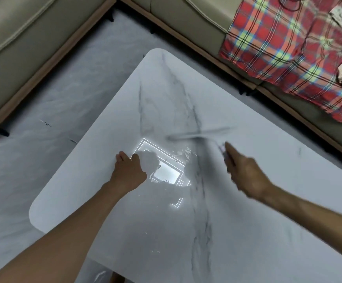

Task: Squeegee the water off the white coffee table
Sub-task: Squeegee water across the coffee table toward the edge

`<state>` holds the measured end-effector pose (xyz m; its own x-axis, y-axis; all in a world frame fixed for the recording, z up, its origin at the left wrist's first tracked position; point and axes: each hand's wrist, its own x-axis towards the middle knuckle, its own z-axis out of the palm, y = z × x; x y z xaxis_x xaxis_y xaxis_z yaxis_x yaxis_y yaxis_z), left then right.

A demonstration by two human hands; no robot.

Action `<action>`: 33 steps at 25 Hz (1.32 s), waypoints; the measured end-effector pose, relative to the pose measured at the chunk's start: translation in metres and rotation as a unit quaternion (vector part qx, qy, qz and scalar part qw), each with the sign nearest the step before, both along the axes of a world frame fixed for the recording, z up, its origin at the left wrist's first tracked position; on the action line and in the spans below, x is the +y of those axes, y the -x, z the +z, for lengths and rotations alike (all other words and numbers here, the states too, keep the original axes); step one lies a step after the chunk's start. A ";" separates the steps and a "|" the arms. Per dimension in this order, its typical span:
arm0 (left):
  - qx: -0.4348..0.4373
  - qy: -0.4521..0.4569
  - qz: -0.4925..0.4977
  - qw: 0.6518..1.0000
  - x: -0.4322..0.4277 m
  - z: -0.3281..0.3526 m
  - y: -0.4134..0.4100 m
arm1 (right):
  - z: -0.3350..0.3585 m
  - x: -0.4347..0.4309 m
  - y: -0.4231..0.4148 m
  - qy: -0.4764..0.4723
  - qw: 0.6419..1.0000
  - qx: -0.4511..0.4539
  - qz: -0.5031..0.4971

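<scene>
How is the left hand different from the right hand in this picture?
The left hand rests on the white coffee table and holds nothing; the right hand grips the squeegee. The left hand looks sharp, the right hand blurred. Both are bare and over the table.

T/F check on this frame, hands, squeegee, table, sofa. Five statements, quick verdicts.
1. The right hand holds the squeegee. True.
2. The left hand is lifted clear of the coffee table. False: it rests on the tabletop.
3. The wet patch lies between the two hands. True.
4. The plaid blanket lies on the floor. False: it is draped over the sofa.
5. The squeegee blade is sharp in the picture. False: it is motion-blurred.
</scene>
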<state>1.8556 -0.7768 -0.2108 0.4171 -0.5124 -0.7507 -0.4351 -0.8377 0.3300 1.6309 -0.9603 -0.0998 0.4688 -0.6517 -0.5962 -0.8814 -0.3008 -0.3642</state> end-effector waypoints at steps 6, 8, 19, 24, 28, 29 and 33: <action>-0.009 -0.017 -0.024 1.000 0.000 -0.009 0.005 | -0.021 -0.113 -0.079 0.021 0.970 -0.039 -0.238; -0.010 -0.014 -0.027 0.999 0.002 -0.012 0.005 | -0.032 -0.103 -0.077 0.027 0.978 -0.008 -0.209; -0.006 0.000 -0.029 1.000 0.003 -0.008 0.004 | 0.008 0.047 0.009 -0.141 0.961 -0.003 -0.237; -0.012 0.006 -0.039 0.999 0.006 -0.008 0.005 | -0.024 -0.062 -0.051 0.008 0.959 -0.046 -0.279; -0.019 0.014 -0.042 0.999 0.009 -0.012 0.005 | -0.055 -0.062 -0.074 0.056 0.984 0.122 -0.119; -0.022 0.012 -0.042 0.999 0.009 -0.013 0.004 | -0.061 -0.046 -0.070 0.073 0.985 0.133 -0.078; -0.033 -0.003 -0.046 0.998 0.009 -0.013 0.006 | -0.059 0.028 -0.018 0.087 0.996 -0.002 0.030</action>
<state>1.8501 -0.7680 -0.2240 0.4170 -0.5468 -0.7261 -0.5313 -0.7948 0.2934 1.6492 -0.9326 -0.1591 0.5125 -0.7158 -0.4743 -0.8583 -0.4118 -0.3060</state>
